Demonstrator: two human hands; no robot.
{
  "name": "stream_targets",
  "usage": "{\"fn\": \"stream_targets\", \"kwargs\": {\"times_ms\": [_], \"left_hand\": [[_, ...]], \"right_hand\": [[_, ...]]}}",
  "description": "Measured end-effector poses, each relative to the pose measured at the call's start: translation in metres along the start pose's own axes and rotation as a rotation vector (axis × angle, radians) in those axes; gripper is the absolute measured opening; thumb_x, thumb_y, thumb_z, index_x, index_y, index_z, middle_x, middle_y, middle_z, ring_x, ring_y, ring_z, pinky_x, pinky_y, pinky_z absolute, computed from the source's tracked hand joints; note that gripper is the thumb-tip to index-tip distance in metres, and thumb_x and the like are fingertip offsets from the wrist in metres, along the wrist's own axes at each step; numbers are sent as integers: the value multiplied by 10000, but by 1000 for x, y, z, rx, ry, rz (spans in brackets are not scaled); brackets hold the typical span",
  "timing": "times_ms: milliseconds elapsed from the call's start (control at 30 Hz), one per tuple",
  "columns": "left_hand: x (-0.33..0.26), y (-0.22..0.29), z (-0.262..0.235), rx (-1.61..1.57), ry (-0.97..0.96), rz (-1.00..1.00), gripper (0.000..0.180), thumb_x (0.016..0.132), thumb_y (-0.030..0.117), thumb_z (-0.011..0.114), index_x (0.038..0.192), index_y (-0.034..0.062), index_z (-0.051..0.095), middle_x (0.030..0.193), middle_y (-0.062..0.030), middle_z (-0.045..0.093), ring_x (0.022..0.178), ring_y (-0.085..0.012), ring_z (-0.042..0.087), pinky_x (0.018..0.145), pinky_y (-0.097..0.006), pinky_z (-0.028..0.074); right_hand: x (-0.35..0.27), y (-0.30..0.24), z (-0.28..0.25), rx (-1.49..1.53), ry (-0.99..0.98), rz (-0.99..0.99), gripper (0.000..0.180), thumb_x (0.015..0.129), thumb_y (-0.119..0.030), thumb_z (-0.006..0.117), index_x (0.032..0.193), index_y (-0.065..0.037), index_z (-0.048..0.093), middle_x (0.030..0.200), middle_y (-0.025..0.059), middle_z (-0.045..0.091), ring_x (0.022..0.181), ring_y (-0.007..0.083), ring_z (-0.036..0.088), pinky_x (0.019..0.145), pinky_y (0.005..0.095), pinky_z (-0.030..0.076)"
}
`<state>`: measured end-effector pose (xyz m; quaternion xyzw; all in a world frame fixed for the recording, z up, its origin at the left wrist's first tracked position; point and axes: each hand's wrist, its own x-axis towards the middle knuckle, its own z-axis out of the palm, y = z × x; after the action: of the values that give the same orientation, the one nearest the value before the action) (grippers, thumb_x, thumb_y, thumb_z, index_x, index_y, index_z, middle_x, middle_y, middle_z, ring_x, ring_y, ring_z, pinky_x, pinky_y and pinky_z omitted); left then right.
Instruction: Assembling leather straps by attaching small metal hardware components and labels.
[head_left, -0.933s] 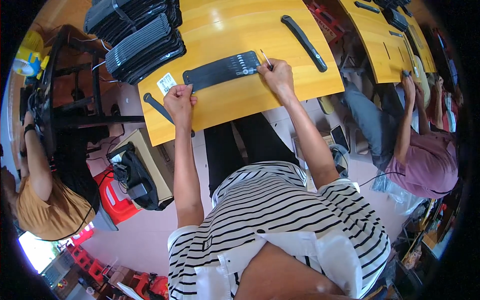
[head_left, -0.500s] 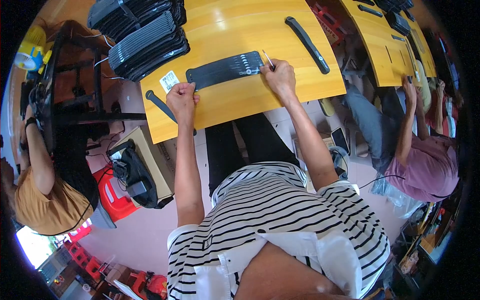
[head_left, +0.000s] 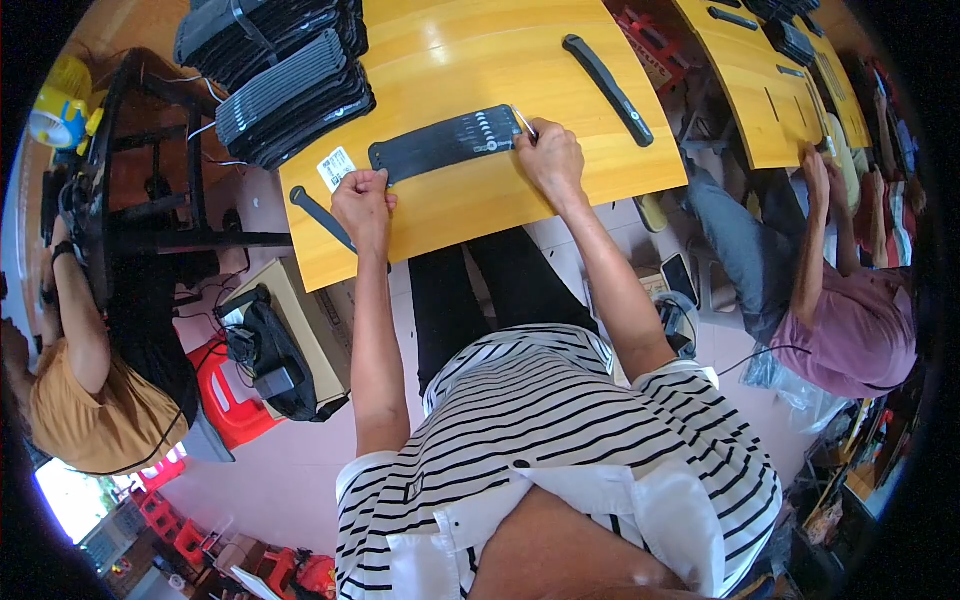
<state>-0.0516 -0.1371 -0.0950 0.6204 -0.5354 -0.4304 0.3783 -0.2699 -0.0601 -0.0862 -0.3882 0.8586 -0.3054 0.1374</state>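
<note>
A flat black panel of strap-like strips (head_left: 435, 147), with pale marks near its right end, lies across the yellow table in front of me. My left hand (head_left: 362, 210) is closed in a pinch at its lower left corner. At the panel's right end, my right hand (head_left: 553, 162) is closed around a thin pen-like tool (head_left: 523, 122) with a light, narrow tip pointing away from me. Its lower part is hidden in my fingers. Beside my left hand sits a white printed label (head_left: 336, 167). One loose black strap (head_left: 322, 216) lies partly behind my left wrist.
Stacks of black panels (head_left: 296, 108) stand at the table's far left, some bound with a band. Another black strap (head_left: 608, 92) lies at the right on the table (head_left: 470, 50). People sit on both sides; the right-hand person's hands (head_left: 815, 175) are at a second table (head_left: 735, 95).
My right hand has shifted slightly left and down, and the tool's tip has come closer to the panel's right edge. My left hand keeps its pinch at the corner.
</note>
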Motion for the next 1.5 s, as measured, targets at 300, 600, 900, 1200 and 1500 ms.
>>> {"fn": "stream_targets", "kwargs": {"times_ms": [300,600,900,1200,1500], "left_hand": [[0,-3,3,-41,57,44,118,745,32,660,707,-14,558,551,-41,541,413,-112,521,394,-231,398],[7,-6,2,-20,76,9,157,718,29,683,691,-1,531,551,-34,518,390,-121,504,370,-247,402],[13,-2,0,57,55,-32,133,714,9,658,700,23,526,563,-35,536,408,-112,496,365,-249,378],[23,-15,-18,183,125,66,152,789,148,583,832,5,612,666,-117,615,568,-240,602,561,-345,476],[-5,3,33,784,-61,734,656,859,343,518,1318,-64,284,1373,-228,296,1289,-345,261,1036,-454,220]], "right_hand": [[0,-3,-2,-26,-16,22,206,743,-217,588,801,-26,635,766,231,622,749,394,608,690,459,481],[5,2,-1,37,-56,32,229,721,-241,648,752,-19,598,755,221,619,778,385,602,696,460,474],[7,4,-5,86,-85,42,183,713,-213,661,744,-42,604,773,204,629,791,370,607,705,448,473],[18,20,-10,253,-145,-7,177,770,-221,592,824,-55,620,810,211,624,806,386,598,707,452,465],[36,-15,14,-155,152,-429,170,834,-225,533,851,-56,522,739,200,592,640,375,601,570,466,480]]}}
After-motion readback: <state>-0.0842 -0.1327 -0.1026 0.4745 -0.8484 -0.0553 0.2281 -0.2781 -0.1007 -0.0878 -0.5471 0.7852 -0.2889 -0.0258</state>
